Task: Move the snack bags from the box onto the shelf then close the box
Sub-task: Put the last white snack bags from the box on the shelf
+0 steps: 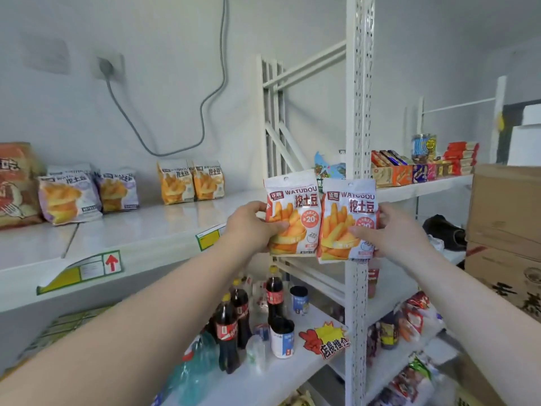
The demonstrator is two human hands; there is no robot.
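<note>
1. Left hand (251,227): fingers (276,226) grasp the left snack bag (292,212), held upright.
2. Right hand (392,230): fingers grasp the right snack bag (348,221), its edge meeting the other.
3. Shelf (164,227), carrying more bags (190,183): left of the fingers.
4. Cardboard box (506,206): right of the fingers.

Cola bottles (231,326): upright, below the grip.
Tins (282,339): beside the bottles.
Wall socket (109,67): high left of the grip, cable (202,124) plugged in.
Biscuit packs (404,172): upper right.
</note>
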